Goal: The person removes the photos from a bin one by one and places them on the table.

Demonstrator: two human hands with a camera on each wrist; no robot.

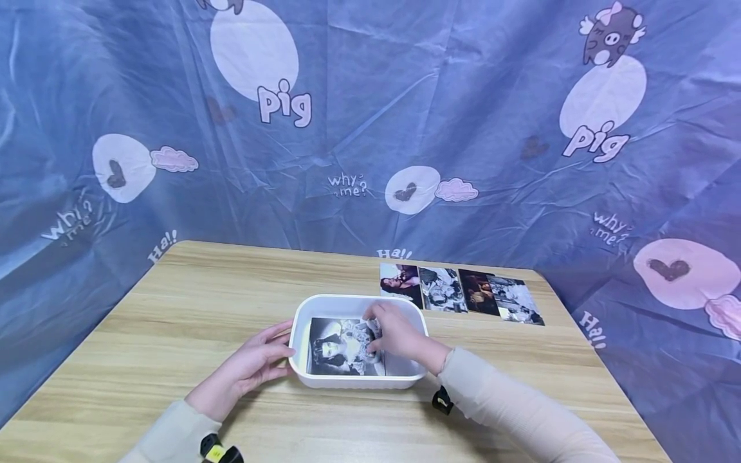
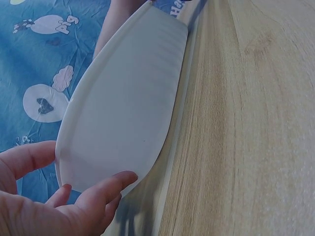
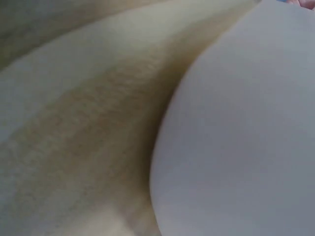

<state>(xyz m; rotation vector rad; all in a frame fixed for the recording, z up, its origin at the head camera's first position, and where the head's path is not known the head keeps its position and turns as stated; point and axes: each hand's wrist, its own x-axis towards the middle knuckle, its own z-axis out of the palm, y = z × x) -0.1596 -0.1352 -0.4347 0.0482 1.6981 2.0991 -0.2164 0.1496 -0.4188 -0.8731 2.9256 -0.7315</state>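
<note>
A white rectangular box [image 1: 361, 382] with rounded corners stands on the wooden table. Inside lies a black-and-white photo [image 1: 330, 350] of a dark-haired figure. My left hand [image 1: 260, 361] rests against the box's left end, thumb near the rim; the left wrist view shows its spread fingers [image 2: 106, 189] touching the outer wall. My right hand [image 1: 399, 331] reaches into the box over the photo's right part, thumb and forefinger apart and bent. It covers some of the picture. The right wrist view shows only the outside of the box [image 3: 236, 137] and the table, not the fingers.
Behind the box, several photos lie in a row at the back right: a light one [image 1: 399, 283], two darker ones, and a grey one [image 1: 515, 299]. The table [image 1: 202, 289] meets a blue patterned cloth [image 1: 347, 128] at its back edge.
</note>
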